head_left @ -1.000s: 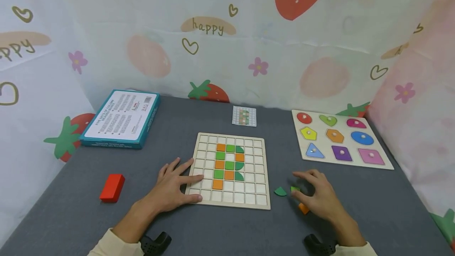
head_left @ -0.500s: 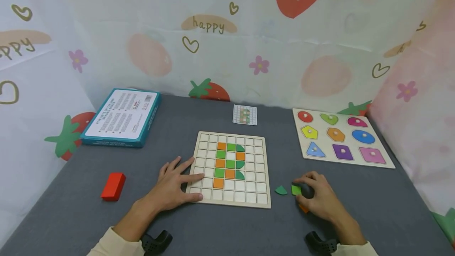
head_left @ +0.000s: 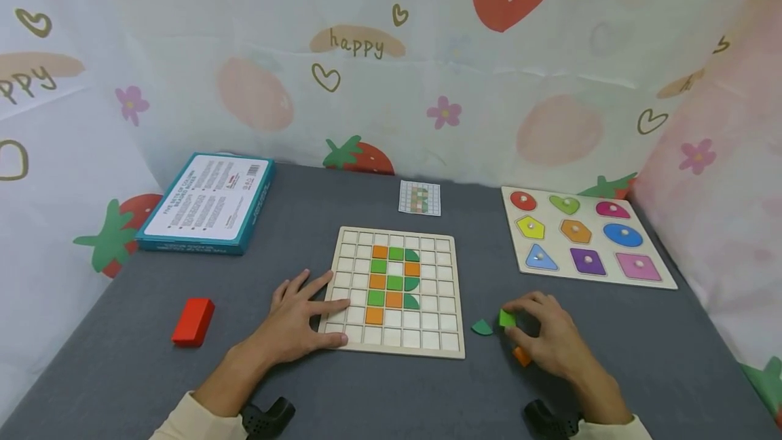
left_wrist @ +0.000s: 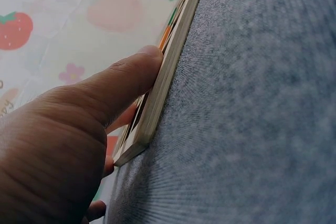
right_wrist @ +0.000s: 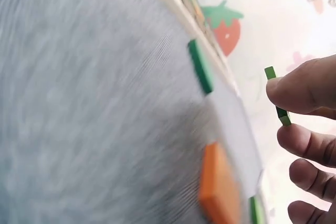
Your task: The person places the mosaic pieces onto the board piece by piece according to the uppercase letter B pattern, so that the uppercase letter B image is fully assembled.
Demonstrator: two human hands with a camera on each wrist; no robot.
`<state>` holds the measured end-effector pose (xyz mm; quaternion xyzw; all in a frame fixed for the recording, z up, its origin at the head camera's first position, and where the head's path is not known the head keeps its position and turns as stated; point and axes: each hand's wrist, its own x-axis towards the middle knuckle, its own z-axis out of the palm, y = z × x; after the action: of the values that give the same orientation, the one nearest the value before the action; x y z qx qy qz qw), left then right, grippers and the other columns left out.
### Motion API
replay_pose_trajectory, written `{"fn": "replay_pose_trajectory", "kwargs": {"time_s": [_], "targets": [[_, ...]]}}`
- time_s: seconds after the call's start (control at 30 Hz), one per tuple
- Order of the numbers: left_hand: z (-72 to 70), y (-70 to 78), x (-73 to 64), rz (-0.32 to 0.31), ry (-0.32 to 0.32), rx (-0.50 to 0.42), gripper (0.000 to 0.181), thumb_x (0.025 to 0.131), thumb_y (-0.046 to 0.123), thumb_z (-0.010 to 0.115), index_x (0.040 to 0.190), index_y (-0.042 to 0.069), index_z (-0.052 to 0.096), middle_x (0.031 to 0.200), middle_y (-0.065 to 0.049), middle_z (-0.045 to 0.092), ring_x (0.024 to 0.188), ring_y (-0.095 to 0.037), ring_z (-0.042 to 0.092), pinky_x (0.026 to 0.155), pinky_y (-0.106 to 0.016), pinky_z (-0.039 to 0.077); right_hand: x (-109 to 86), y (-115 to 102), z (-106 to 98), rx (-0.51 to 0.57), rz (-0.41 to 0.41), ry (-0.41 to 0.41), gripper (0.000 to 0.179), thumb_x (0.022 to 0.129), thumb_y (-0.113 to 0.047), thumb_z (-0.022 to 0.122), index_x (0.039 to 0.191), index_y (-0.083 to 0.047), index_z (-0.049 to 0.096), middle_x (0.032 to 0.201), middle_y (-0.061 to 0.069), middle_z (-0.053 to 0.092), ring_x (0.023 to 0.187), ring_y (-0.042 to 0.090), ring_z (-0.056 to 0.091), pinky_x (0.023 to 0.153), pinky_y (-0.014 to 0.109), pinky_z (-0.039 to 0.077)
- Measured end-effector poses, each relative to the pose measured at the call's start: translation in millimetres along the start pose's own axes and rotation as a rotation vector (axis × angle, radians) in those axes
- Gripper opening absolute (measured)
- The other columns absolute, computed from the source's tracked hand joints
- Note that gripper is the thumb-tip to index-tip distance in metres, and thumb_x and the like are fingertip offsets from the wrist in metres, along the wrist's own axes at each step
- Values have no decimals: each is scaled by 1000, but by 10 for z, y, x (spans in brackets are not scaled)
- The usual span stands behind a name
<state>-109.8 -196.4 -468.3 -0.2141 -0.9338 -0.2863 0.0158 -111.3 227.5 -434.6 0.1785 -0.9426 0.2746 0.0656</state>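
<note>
My left hand point(head_left: 302, 321) lies with spread fingers over the left edge of the wooden grid board point(head_left: 430, 341). In the left wrist view its thumb point(left_wrist: 128, 85) rests on the board's rim point(left_wrist: 165, 80). Orange, light green and dark green tiles fill part of the grid's middle. Right of the board, my right hand point(head_left: 546, 331) pinches a light green square tile point(head_left: 507, 318) between thumb and finger; the right wrist view shows this green tile point(right_wrist: 283, 116) edge-on. Below that hand lies an orange tile point(head_left: 522, 356). A dark green quarter-round tile point(head_left: 482, 328) lies between hand and board.
Another green piece point(right_wrist: 255, 211) lies beyond the orange one in the right wrist view. A patterned card point(head_left: 419, 198) lies behind the board. A shape puzzle point(head_left: 552, 265) is at right, a teal box point(head_left: 208, 202) and a red block point(head_left: 193, 322) at left.
My right thumb and fingers have closed on a green tile and lifted it slightly. A dark round thing seen by those fingers half a second ago no longer shows. The left hand stays put.
</note>
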Motion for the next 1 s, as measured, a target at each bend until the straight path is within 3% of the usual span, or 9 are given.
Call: {"fn": "replay_pose_trajectory", "kwargs": {"time_s": [0.13,0.33,0.63,1.0], "targets": [[-1,0,1,-9,-5,-5,62,75,58,74,128,25,67,152,-11,34,139,-46,14,103,-67,6,14,-115,-66,8,-36,23,30,77,-6,81,104,-15,73,98,-7,60,92,20,51,77,44,44],[6,8,4,-6,6,-9,63,75,59,74,127,24,68,151,-12,35,138,-47,15,103,-67,6,42,-336,-139,33,-163,76,33,75,-4,83,105,-16,73,96,-12,59,88,15,50,72,42,46],[5,19,-3,0,7,3,62,77,60,73,126,24,68,150,-13,36,138,-48,17,102,-68,8,124,-562,-71,104,-280,97,33,75,-3,82,104,-15,73,96,-12,58,88,8,48,70,36,47],[1,28,4,-4,11,-1,62,75,58,75,126,24,68,150,-13,36,138,-48,17,102,-68,7,259,-859,82,172,-330,68,30,76,-8,83,103,-14,73,97,-12,57,90,14,49,73,36,46]]}}
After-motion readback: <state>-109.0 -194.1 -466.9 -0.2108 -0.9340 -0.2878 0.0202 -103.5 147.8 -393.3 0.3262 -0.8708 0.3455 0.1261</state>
